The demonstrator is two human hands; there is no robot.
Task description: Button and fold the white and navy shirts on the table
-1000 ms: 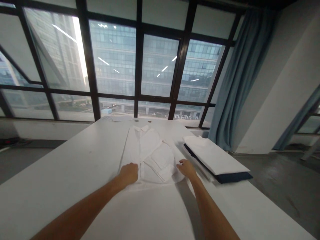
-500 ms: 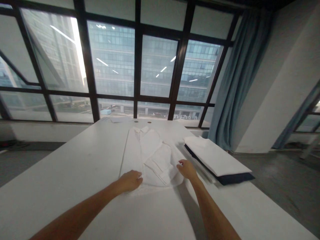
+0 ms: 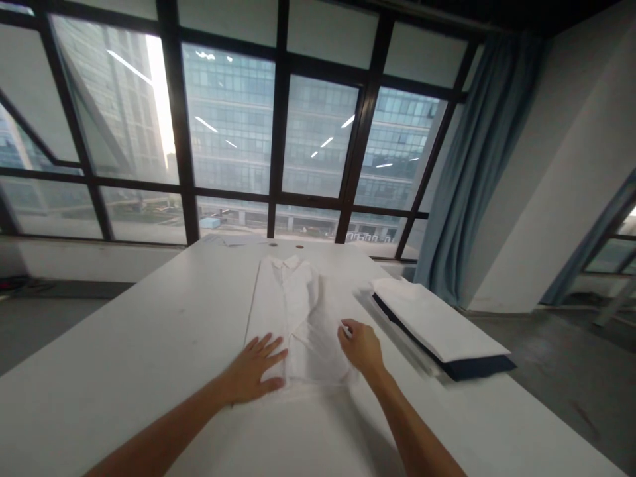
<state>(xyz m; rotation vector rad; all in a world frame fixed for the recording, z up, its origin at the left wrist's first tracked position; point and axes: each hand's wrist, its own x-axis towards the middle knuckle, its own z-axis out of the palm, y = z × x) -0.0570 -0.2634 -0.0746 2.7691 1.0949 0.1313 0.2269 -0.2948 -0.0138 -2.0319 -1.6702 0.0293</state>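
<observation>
A white collared shirt [image 3: 293, 311] lies flat on the white table [image 3: 149, 331], folded into a long narrow strip with its collar at the far end. My left hand [image 3: 256, 371] rests flat with spread fingers on the shirt's near left corner. My right hand [image 3: 360, 346] is at the shirt's right edge, fingers curled on the fabric fold there.
A stack of folded clothes [image 3: 437, 328], white on top and dark navy below, sits on the table to the right of the shirt. Papers [image 3: 233, 240] lie at the table's far end by the windows. A blue curtain [image 3: 472, 165] hangs at right.
The shirt's right side has been folded in over the middle, making it narrower. My left hand has opened flat on the fabric and my right hand has moved left with the fold.
</observation>
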